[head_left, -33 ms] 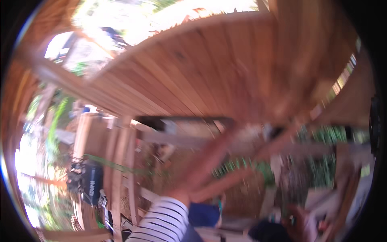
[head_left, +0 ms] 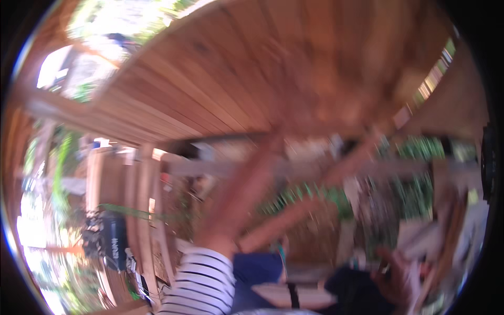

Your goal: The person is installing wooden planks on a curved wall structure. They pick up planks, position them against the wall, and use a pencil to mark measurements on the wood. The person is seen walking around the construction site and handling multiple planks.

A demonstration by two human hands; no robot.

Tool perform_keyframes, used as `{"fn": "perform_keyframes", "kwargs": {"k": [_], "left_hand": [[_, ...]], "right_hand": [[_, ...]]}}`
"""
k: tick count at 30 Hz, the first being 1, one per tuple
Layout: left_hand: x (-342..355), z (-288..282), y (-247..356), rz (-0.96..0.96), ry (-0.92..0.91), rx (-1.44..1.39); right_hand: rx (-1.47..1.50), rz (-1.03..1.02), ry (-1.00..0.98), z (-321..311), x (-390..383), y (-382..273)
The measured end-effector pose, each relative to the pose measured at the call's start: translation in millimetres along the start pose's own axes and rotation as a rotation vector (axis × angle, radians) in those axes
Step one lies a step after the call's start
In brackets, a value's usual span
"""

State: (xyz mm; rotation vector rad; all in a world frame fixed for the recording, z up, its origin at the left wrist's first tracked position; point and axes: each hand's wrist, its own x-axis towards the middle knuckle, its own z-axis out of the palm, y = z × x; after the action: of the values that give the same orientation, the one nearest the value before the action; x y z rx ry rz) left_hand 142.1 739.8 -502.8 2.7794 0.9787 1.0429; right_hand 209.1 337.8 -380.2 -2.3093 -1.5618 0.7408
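Note:
A broad wooden panel (head_left: 210, 89) of side-by-side boards with a curved top edge fills the upper view. My left arm, in a white sleeve with dark stripes (head_left: 202, 278), stretches up to the panel. My left hand (head_left: 283, 97) lies against its lower middle, smeared by motion, so its fingers cannot be made out. Farther right, a blurred forearm (head_left: 352, 160), seemingly my own right one, reaches the lower edge of the panel. My right hand (head_left: 380, 115) blends into the wood there, its fingers unclear. Whether either hand grips the panel cannot be told.
A dark cylindrical object (head_left: 113, 241) lies at left beside upright timbers (head_left: 144, 210). Below the panel runs a horizontal beam (head_left: 210, 168). Lower right, a blurred hand (head_left: 394, 275), whose owner is unclear, is near dark blue cloth (head_left: 357, 289). Green leaves (head_left: 415, 152) show behind.
The panel has shifted up and left in the picture, and both hands have shifted along with it. The surroundings have slid slightly left too, with the view itself moving.

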Motion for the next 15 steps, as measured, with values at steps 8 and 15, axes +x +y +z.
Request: {"fn": "perform_keyframes", "kwargs": {"k": [8,15], "left_hand": [[24.0,-37.8,-98.4,0.161,0.089,0.403],[-41.4,-57.6,-79.5,0.633,-0.497,0.148]], "right_hand": [[0.04,0.041,0.252,31.1,3.3,37.7],[0.064,-0.154,0.171,36.1,-7.1,26.4]]}}
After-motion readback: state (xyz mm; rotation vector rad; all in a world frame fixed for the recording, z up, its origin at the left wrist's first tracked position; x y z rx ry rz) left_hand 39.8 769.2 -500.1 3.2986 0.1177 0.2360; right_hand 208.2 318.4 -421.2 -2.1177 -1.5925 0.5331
